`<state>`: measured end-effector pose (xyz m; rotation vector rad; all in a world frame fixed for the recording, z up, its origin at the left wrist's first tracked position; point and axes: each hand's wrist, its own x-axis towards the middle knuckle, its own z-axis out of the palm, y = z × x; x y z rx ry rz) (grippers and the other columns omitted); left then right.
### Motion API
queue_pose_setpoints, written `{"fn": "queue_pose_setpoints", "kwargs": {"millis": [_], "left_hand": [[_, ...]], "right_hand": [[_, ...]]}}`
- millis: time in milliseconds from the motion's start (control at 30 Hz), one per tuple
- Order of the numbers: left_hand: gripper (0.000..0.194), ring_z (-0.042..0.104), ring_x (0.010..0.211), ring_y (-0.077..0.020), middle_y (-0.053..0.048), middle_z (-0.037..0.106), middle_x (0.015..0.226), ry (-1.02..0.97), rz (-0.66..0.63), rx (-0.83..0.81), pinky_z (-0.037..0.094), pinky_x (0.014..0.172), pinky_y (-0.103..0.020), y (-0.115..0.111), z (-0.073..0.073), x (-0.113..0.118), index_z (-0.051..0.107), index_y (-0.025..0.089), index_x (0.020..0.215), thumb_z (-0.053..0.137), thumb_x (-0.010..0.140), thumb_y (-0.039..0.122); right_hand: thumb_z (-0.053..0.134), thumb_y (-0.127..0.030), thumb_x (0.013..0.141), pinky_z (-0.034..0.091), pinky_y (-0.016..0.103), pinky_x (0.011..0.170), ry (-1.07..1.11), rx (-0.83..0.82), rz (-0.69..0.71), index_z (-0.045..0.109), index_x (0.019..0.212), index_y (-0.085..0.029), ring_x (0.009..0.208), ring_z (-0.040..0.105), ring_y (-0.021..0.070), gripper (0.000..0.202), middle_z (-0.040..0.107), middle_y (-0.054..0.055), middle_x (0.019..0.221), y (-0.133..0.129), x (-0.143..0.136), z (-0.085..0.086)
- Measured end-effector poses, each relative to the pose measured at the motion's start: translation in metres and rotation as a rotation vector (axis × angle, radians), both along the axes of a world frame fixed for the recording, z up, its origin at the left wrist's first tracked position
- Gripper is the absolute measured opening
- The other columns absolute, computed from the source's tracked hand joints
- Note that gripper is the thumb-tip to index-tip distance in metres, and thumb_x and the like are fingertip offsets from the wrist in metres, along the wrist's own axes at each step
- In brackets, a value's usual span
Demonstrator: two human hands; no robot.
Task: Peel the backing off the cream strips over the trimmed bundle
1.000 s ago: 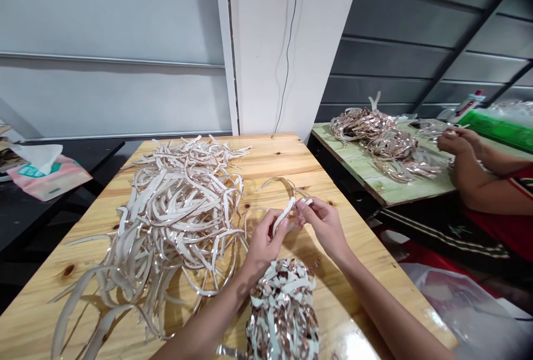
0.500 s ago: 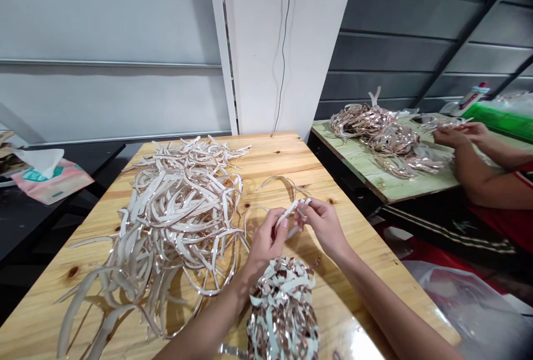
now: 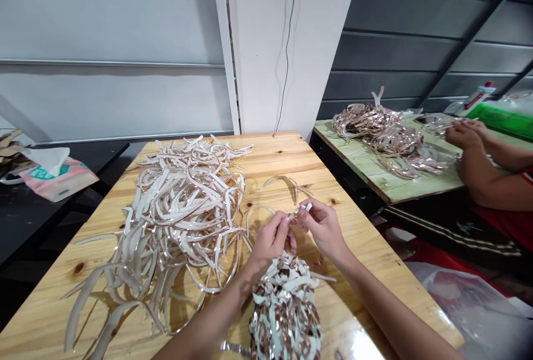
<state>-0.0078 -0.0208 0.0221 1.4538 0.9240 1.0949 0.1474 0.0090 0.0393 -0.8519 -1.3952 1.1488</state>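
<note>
My left hand [image 3: 272, 236] and my right hand [image 3: 323, 229] meet over the wooden table, fingers pinched on a thin white-and-rose-gold strip [image 3: 308, 206]. A short white end stands up from the right fingertips; the rest of the strip is mostly hidden by the fingers. Just below my hands, between the forearms, is a bundle of curled strips [image 3: 287, 315], pale on one side and shiny rose-gold on the other. To the left spreads a big tangled heap of loose white strips [image 3: 179, 204] with shiny edges. A few loose strips [image 3: 283, 178] curve on the wood beyond my fingers.
The wooden table [image 3: 287, 151] ends at a white pillar. At the right, a person's hands [image 3: 468, 131] work at a green table [image 3: 400, 193] bearing shiny strip piles [image 3: 375, 121], a tube [image 3: 477, 99] and a green tray. A pink tissue pack [image 3: 58, 179] lies far left.
The long white piece that lay across my left fingers no longer shows there; only a short end sticks up at the right fingertips. My hands have drawn closer together.
</note>
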Motion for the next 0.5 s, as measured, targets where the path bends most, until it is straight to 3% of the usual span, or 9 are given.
{"fn": "queue_pose_setpoints", "kwargs": {"millis": [300, 500], "left_hand": [[0.043, 0.057, 0.042, -0.0141, 0.0, 0.066, 0.053, -0.225, -0.147, -0.185, 0.042, 0.048, -0.024, 0.008, -0.003, -0.003, 0.046, 0.022, 0.086, 0.051, 0.094, 0.063], [0.044, 0.054, 0.041, -0.0123, 0.0, 0.064, 0.051, -0.265, -0.125, -0.205, 0.04, 0.047, -0.023, 0.009, 0.001, -0.007, 0.055, 0.018, 0.087, 0.052, 0.093, 0.062]], "right_hand": [[0.071, -0.037, 0.086, 0.042, 0.026, 0.053, -0.056, -0.039, 0.044, 0.064, 0.079, -0.02, 0.055, 0.052, 0.0138, 0.02, 0.059, -0.002, 0.064, 0.001, 0.002, 0.002], [0.071, -0.037, 0.085, 0.038, 0.024, 0.05, 0.086, -0.136, 0.105, 0.061, 0.074, -0.02, 0.051, 0.048, 0.012, 0.023, 0.057, -0.003, 0.058, 0.004, -0.005, -0.011]]}}
